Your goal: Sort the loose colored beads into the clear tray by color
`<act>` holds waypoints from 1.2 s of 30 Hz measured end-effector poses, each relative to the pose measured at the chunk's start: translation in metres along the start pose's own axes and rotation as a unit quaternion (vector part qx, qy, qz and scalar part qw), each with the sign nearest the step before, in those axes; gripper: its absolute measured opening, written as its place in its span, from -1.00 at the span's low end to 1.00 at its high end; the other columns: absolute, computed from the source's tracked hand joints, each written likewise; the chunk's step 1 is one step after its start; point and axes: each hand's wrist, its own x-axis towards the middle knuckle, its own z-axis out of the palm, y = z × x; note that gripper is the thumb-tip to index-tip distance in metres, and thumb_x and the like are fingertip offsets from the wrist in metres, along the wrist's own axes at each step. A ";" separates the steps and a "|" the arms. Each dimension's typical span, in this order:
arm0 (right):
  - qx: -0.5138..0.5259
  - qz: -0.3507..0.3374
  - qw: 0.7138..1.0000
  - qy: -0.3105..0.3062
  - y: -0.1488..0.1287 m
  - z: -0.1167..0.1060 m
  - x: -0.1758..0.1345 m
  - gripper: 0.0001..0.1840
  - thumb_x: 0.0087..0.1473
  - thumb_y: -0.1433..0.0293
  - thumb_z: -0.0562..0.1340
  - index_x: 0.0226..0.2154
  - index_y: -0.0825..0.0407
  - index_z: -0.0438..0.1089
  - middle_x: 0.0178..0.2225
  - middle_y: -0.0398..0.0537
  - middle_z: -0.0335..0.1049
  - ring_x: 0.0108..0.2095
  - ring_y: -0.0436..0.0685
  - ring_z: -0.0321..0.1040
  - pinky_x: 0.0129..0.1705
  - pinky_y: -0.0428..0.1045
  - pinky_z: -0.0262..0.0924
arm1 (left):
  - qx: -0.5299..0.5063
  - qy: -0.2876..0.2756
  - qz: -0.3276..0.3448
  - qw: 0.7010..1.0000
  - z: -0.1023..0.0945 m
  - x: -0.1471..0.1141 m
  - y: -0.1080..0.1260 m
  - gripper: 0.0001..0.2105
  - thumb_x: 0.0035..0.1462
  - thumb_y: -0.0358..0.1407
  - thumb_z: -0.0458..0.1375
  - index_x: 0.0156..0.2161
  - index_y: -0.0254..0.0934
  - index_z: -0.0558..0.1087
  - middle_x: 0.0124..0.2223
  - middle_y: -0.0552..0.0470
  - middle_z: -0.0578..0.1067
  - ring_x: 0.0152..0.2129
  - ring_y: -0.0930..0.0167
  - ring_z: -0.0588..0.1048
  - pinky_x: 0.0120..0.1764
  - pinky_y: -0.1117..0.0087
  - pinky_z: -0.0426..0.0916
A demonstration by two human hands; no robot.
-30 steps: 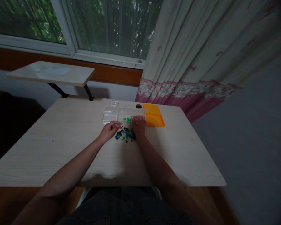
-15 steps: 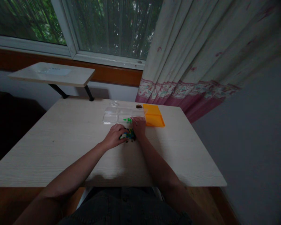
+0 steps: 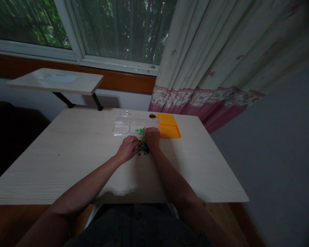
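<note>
A small pile of mixed pieces (image 3: 144, 147), green, blue, yellow and dark, lies on the table just in front of a clear compartment tray (image 3: 121, 129). My left hand (image 3: 128, 148) reaches into the pile from the left, its fingers curled and drawn together at the pieces. Whatever is between those fingertips is too small to make out. Over the tray's front right part is my right hand (image 3: 152, 137), thumb and fingers pinched. Bright green pieces (image 3: 139, 131) lie in a front compartment beside its fingertips. Its palm side is hidden.
An orange tray or lid (image 3: 168, 126) lies to the right of the clear tray, near a round hole (image 3: 152, 116) in the table (image 3: 74, 154). A raised shelf (image 3: 79, 85) stands at the back left, with a clear plastic packet on it. A curtain (image 3: 195, 68) hangs behind.
My left hand's fingers have drawn closer together over the pile, and the pale pieces under them no longer show. My right hand has stayed by the green pieces. The view has shifted slightly.
</note>
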 end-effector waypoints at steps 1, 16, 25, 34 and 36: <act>0.000 -0.002 1.000 0.002 0.000 0.000 0.000 -0.71 0.27 0.30 0.10 -0.30 0.02 0.52 -0.31 -0.01 0.52 -0.21 0.13 0.33 -0.04 0.06 0.09 | -0.008 0.003 -0.001 1.000 0.000 0.000 0.000 -0.84 0.16 -0.23 0.17 -0.16 -0.17 0.52 -0.17 -0.08 0.43 -0.18 0.25 0.35 -0.12 0.20 0.25; 0.046 -0.048 0.997 -0.034 -0.008 -0.004 -0.001 -0.77 0.21 0.29 0.17 -0.29 -0.04 0.54 -0.30 -0.05 0.53 -0.20 0.12 0.36 -0.01 0.08 0.15 | -0.203 0.178 -0.186 0.945 -0.006 0.006 -0.026 -0.80 0.19 -0.15 0.12 -0.30 -0.25 0.46 -0.33 0.01 0.38 -0.37 0.39 0.36 -0.24 0.35 0.29; 0.058 -0.141 0.985 -0.086 -0.019 -0.002 -0.011 -0.80 0.12 0.21 0.28 -0.20 -0.14 0.54 -0.22 -0.09 0.52 -0.05 0.14 0.32 0.10 0.09 0.08 | -0.255 0.195 -0.221 0.921 0.000 0.006 -0.034 -0.78 0.14 -0.12 0.12 -0.30 -0.25 0.44 -0.35 0.05 0.38 -0.43 0.42 0.33 -0.30 0.40 0.27; 0.052 -0.131 0.986 -0.092 -0.026 -0.002 -0.012 -0.82 0.18 0.30 0.22 -0.21 -0.12 0.55 -0.25 -0.09 0.53 -0.08 0.13 0.31 0.08 0.08 0.10 | -0.224 0.170 -0.197 0.939 -0.001 0.005 -0.032 -0.79 0.18 -0.15 0.12 -0.32 -0.25 0.47 -0.34 0.04 0.37 -0.41 0.41 0.36 -0.31 0.39 0.26; 0.054 -0.130 0.986 -0.093 -0.026 -0.003 -0.012 -0.81 0.18 0.29 0.23 -0.20 -0.10 0.55 -0.26 -0.08 0.52 -0.09 0.14 0.31 0.08 0.08 0.10 | -0.224 0.169 -0.198 0.939 -0.001 0.005 -0.032 -0.80 0.18 -0.16 0.12 -0.32 -0.24 0.48 -0.34 0.04 0.38 -0.41 0.41 0.36 -0.31 0.38 0.27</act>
